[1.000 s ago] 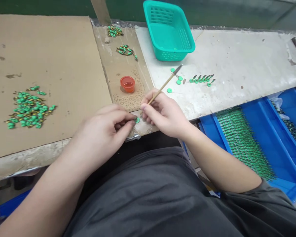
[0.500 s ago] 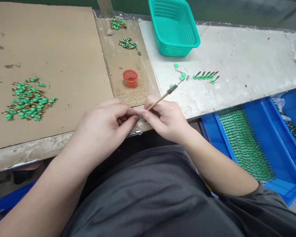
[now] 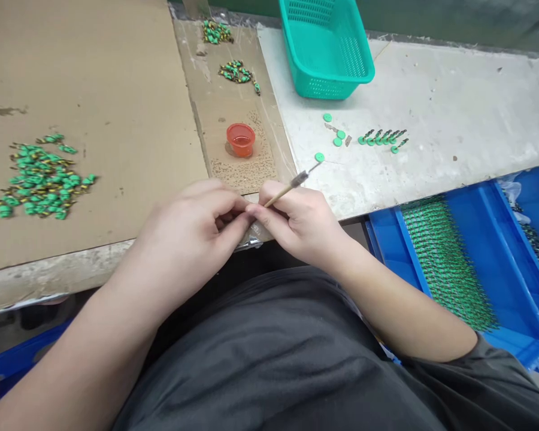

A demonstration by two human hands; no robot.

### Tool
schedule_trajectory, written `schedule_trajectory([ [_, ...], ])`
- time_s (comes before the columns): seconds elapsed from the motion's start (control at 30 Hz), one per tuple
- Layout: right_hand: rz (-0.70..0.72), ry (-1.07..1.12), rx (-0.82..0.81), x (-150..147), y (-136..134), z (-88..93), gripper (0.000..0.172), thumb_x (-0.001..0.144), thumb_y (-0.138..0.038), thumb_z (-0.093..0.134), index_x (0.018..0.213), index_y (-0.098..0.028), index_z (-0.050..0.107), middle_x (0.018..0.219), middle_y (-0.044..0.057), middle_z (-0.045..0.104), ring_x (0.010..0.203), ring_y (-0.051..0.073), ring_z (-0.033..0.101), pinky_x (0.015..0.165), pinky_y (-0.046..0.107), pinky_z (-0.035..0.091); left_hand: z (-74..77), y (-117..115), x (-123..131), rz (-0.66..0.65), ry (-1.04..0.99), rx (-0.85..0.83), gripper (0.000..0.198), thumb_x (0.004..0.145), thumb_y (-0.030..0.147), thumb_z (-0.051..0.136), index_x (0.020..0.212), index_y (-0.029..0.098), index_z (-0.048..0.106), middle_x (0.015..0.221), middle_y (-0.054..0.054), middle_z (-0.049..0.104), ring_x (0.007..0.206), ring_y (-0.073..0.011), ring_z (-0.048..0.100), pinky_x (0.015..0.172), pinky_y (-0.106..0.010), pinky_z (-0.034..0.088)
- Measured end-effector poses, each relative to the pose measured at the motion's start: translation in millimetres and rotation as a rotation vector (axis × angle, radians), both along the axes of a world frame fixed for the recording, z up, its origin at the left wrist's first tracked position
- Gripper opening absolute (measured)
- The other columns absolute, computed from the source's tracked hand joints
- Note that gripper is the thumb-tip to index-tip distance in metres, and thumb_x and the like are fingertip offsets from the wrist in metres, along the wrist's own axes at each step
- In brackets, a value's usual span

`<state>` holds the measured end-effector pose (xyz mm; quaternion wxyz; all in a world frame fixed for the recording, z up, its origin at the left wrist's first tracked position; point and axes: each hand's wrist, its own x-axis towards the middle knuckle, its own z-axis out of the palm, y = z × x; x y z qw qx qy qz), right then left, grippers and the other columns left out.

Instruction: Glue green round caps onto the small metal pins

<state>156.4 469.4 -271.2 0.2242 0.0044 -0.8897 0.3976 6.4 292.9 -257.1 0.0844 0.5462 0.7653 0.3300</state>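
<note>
Stick (image 3: 280, 194), one, in right grip (image 3: 303, 224), near four loose green discs (image 3: 338, 142).

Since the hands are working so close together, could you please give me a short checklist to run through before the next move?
1. Wooden-handled tool gripped in the right hand: ok.
2. Anything pinched at the left hand's fingertips: cannot tell; the fingers hide it.
3. Tool's thin tip clear of the nearest green disc: cannot tell; they look close in this single view.
4. Red cup upright, apart from both hands: ok.
5. Stemmed green pieces standing on the white surface: ok.
6. Teal basket apart from both hands: ok.
</note>
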Motion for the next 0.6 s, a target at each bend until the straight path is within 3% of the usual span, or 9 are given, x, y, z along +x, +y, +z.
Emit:
schedule_trajectory([
  [0.17,-0.009,0.007,-0.002,-4.5,-2.1,-0.6,0.025,0.128,-0.028,0.057,0.104,-0.026,0.062,0.098,0.000,0.075,0.097,0.019,0.076,0.090,0.028,0.055,1.7,1.9,-0.4,0.000,-0.024,-0.035,0.034,0.112,0.046,0.059,0.092,0.025,0.075,0.101,-0.003,0.079,0.092,-0.0195,0.072,0.080,-0.034,0.049],
  [0.3,-0.014,-0.035,-0.100,-4.8,-2.2,-0.5,0.036,0.129,-0.041,0.055,0.097,-0.026,0.062,0.097,0.001,0.076,0.091,0.018,0.075,0.085,0.030,0.057,4.3,5.3,0.6,0.012,-0.085,-0.061,0.033,0.110,0.046,0.061,0.090,0.025,0.075,0.096,-0.003,0.077,0.090,-0.0208,0.071,0.081,-0.035,0.051],
  [0.43,-0.189,-0.015,-0.303,4.7,1.8,3.6,0.046,0.125,-0.061,0.060,0.096,-0.026,0.064,0.093,0.001,0.077,0.084,0.017,0.076,0.081,0.031,0.061,4.5,3.1,1.4,0.020,-0.053,-0.067,0.033,0.111,0.047,0.061,0.113,0.028,0.088,0.113,-0.006,0.085,0.105,-0.0268,0.078,0.097,-0.039,0.060],
  [0.6,-0.359,0.055,-0.452,15.8,16.0,0.9,0.041,0.118,-0.060,0.072,0.095,-0.028,0.063,0.080,-0.003,0.075,0.068,0.014,0.072,0.069,0.030,0.059,6.4,-1.2,5.2,0.091,-0.035,-0.055,0.032,0.108,0.044,0.063,0.117,0.030,0.090,0.109,-0.005,0.086,0.100,-0.0262,0.078,0.097,-0.038,0.064],
])
